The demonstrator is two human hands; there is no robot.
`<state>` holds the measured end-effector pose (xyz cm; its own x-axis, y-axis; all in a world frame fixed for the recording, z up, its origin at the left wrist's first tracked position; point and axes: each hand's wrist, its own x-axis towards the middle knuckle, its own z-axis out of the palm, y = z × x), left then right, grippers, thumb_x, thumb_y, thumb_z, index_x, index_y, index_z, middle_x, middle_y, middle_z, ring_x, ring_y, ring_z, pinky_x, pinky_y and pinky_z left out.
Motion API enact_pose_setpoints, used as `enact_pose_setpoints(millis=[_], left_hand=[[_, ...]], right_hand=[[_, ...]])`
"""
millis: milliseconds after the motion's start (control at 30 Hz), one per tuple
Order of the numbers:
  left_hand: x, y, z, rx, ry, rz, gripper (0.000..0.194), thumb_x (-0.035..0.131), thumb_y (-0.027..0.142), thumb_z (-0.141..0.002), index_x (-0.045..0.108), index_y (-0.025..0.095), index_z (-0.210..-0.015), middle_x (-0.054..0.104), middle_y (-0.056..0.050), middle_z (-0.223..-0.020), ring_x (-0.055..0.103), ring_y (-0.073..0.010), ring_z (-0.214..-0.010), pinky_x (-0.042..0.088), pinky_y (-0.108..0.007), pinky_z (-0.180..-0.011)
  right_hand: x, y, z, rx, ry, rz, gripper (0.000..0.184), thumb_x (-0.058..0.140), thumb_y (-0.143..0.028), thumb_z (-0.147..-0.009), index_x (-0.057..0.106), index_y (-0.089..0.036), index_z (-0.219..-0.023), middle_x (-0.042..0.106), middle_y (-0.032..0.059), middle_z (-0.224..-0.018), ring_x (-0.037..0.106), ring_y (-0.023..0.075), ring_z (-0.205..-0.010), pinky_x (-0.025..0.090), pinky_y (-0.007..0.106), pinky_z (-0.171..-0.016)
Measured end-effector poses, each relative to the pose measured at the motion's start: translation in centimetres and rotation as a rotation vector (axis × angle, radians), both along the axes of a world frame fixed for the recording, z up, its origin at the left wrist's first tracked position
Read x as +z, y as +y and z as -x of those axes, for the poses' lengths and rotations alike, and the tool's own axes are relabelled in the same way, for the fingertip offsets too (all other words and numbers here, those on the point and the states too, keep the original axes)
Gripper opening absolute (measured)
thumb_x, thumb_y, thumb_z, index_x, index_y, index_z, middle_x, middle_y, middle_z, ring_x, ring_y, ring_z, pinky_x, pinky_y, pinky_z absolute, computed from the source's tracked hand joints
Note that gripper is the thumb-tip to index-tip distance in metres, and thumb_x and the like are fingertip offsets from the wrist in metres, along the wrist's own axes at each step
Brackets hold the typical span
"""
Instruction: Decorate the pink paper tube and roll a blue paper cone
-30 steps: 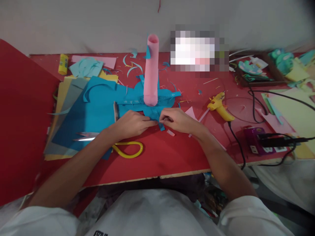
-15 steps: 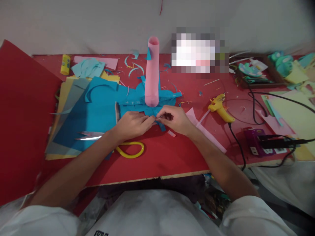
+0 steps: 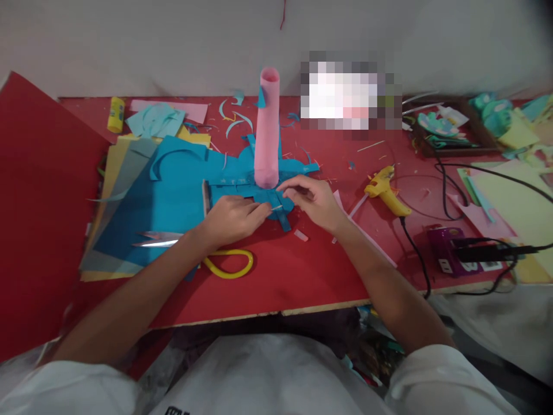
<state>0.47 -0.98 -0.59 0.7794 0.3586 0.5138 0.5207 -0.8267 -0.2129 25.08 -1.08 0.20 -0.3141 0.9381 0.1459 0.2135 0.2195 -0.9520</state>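
Observation:
A pink paper tube [image 3: 267,129] stands upright on a blue paper cut-out [image 3: 242,176] on the red table [image 3: 280,271]. My left hand [image 3: 233,218] rests on the blue cut-out just left of the tube's base, fingers curled and pinching a thin pale sliver at their tips. My right hand [image 3: 313,202] hovers to the right of the tube's base, its fingers bent and close together over the blue paper's edge. A blue strip [image 3: 283,221] sticks out between the two hands.
Scissors with yellow handles [image 3: 216,259] lie under my left forearm on stacked blue, grey and yellow sheets [image 3: 129,202]. A yellow glue gun [image 3: 386,187] with black cord lies right. A purple power strip [image 3: 449,248], yellow glue stick [image 3: 116,113] and paper scraps surround.
My right hand has lifted away from my left hand and moved up towards the tube's base. The left hand has stayed put, still pinching.

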Motion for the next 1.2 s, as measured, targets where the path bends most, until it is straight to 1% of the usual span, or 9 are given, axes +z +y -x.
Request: enact_pose_setpoints(millis=[133, 233, 433, 633, 800, 1000, 1033, 1100, 1200], left_hand=[[0.09, 0.04, -0.13, -0.017, -0.005, -0.022, 0.019, 0.053, 0.017, -0.104, 0.065, 0.019, -0.089, 0.061, 0.001, -0.059, 0.06, -0.0155, -0.054, 0.034, -0.031, -0.053], [0.11, 0.06, -0.17, -0.02, -0.011, -0.015, 0.022, 0.052, 0.017, -0.105, 0.063, 0.019, -0.086, 0.062, 0.001, -0.059, 0.06, -0.0154, -0.053, 0.033, -0.031, -0.053], [0.22, 0.0, -0.22, -0.004, 0.008, -0.015, 0.023, 0.051, 0.018, -0.105, 0.063, 0.02, -0.086, 0.062, 0.001, -0.058, 0.059, -0.0148, -0.054, 0.032, -0.03, -0.054], [0.32, 0.01, -0.26, -0.027, 0.0, 0.002, 0.023, 0.053, 0.017, -0.104, 0.063, 0.019, -0.084, 0.06, 0.001, -0.058, 0.055, -0.0152, -0.054, 0.027, -0.031, -0.055], [0.33, 0.1, -0.35, -0.042, -0.024, -0.01, 0.023, 0.054, 0.018, -0.104, 0.062, 0.018, -0.083, 0.058, 0.001, -0.056, 0.053, -0.0154, -0.052, 0.025, -0.032, -0.054], [0.48, 0.1, -0.38, -0.043, -0.017, -0.004, 0.023, 0.052, 0.017, -0.104, 0.061, 0.019, -0.083, 0.058, 0.002, -0.057, 0.055, -0.0151, -0.053, 0.026, -0.031, -0.054], [0.5, 0.1, -0.37, -0.039, -0.016, -0.006, 0.024, 0.052, 0.017, -0.104, 0.061, 0.019, -0.082, 0.058, 0.002, -0.056, 0.055, -0.0152, -0.052, 0.026, -0.031, -0.053], [0.5, 0.11, -0.37, -0.033, -0.016, -0.012, 0.024, 0.052, 0.017, -0.104, 0.06, 0.02, -0.081, 0.057, 0.002, -0.056, 0.055, -0.0153, -0.052, 0.026, -0.032, -0.053], [0.44, 0.13, -0.34, -0.037, -0.008, -0.01, 0.024, 0.051, 0.017, -0.104, 0.061, 0.02, -0.083, 0.058, 0.002, -0.056, 0.054, -0.0152, -0.052, 0.027, -0.031, -0.053]], right_hand=[[0.31, 0.07, -0.24, -0.006, 0.281, 0.295, 0.045, 0.063, -0.066, -0.097, 0.078, -0.025, -0.105, 0.072, 0.0056, -0.099, 0.053, 0.0135, -0.068, 0.042, 0.028, -0.055], [0.57, 0.21, -0.39, -0.003, 0.41, 0.407, 0.044, 0.075, -0.065, -0.088, 0.078, -0.023, -0.101, 0.07, 0.0048, -0.1, 0.048, 0.0105, -0.064, 0.035, 0.026, -0.049], [0.06, 0.56, -0.23, -0.074, 0.414, 0.343, 0.047, 0.094, -0.058, -0.069, 0.069, -0.021, -0.084, 0.059, -0.0027, -0.075, 0.041, 0.0069, -0.056, 0.033, 0.025, -0.046], [-0.39, 0.31, 0.14, -0.198, 0.376, 0.293, 0.052, 0.09, -0.063, -0.073, 0.06, -0.021, -0.071, 0.049, -0.0049, -0.061, 0.038, 0.0066, -0.051, 0.028, 0.024, -0.043], [-0.08, 0.14, 0.1, -0.205, 0.411, 0.268, 0.053, 0.087, -0.064, -0.077, 0.056, -0.022, -0.069, 0.04, -0.0073, -0.055, 0.032, 0.0064, -0.048, 0.023, 0.022, -0.042], [-0.03, 0.36, 0.11, -0.314, 0.434, 0.276, 0.073, 0.073, -0.078, -0.082, 0.035, -0.023, -0.054, 0.025, -0.0085, -0.05, 0.022, 0.0057, -0.042, 0.022, 0.025, -0.038], [-0.01, 0.4, 0.11, -0.324, 0.433, 0.281, 0.073, 0.07, -0.08, -0.083, 0.036, -0.023, -0.053, 0.027, -0.0079, -0.049, 0.024, 0.0061, -0.042, 0.025, 0.025, -0.038], [0.07, 0.43, 0.1, -0.311, 0.453, 0.304, 0.068, 0.067, -0.081, -0.085, 0.05, -0.022, -0.055, 0.043, -0.0042, -0.052, 0.036, 0.0075, -0.045, 0.034, 0.025, -0.041], [0.11, 0.42, 0.09, -0.233, 0.51, 0.366, 0.055, 0.071, -0.076, -0.086, 0.075, -0.022, -0.078, 0.071, 0.0031, -0.077, 0.054, 0.0105, -0.061, 0.047, 0.025, -0.052]])
